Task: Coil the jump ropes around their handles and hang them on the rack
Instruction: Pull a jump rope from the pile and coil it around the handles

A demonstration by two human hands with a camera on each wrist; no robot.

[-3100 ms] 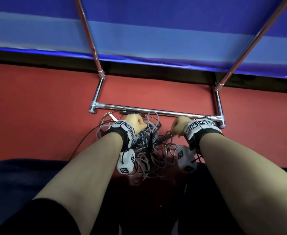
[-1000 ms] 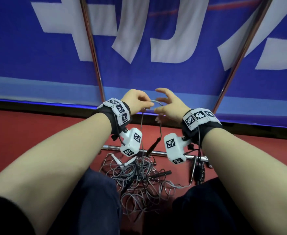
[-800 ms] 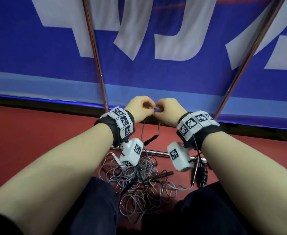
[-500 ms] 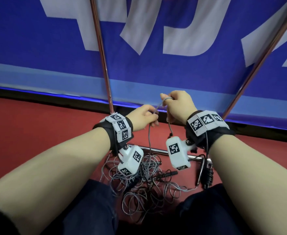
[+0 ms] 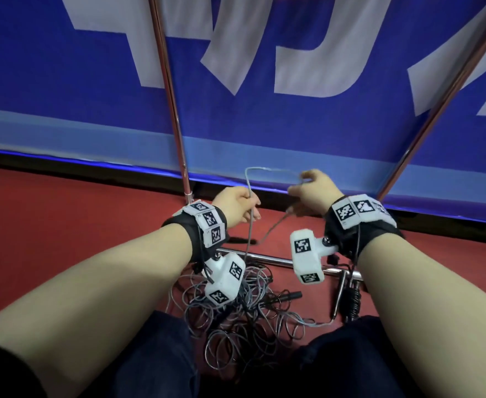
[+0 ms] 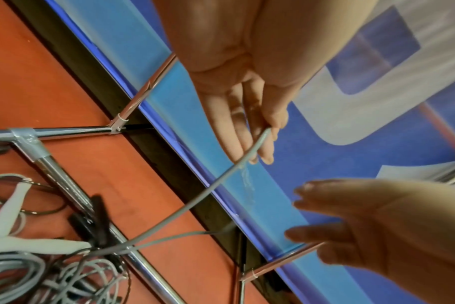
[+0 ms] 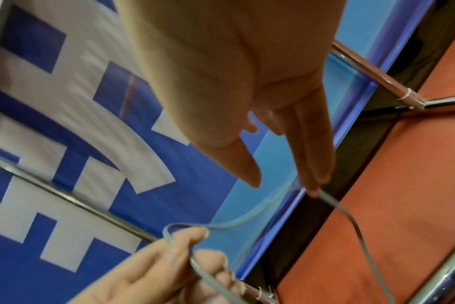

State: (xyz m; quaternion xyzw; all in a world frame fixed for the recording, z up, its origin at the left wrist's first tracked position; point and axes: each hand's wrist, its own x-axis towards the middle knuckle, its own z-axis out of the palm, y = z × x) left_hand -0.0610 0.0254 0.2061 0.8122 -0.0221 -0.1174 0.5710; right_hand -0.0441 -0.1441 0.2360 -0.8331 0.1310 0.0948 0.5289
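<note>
While most of the ropes lie unsorted, one grey jump-rope cord (image 5: 267, 169) is raised between the two hands.

Item, left hand (image 5: 237, 206): fingers (image 7: 185, 240) curled round the cord, which bends over them and drops to the pile.
Item, right hand (image 5: 312, 192): fingers (image 7: 312, 164) nearly straight and close together, the cord caught at their tips; thumb apart, not pressing it.
Item, tangle of jump ropes (image 5: 244, 314): grey loops and dark handles heaped on the red floor (image 5: 63, 225) between the person's knees, against the low chrome bar of the rack (image 5: 264, 258).
Item, white handles (image 6: 18, 242): lying in the heap by that bar.
Item, rack uprights (image 5: 167, 81): chrome, rising before a blue banner (image 5: 264, 119).

Step in hand, by judgement: drawing one rope free of the tangle; no coil started, nothing seen hung. Next move likely calls for following this cord down to its own handle, teasing it clear of neighbouring loops, before any winding.
</note>
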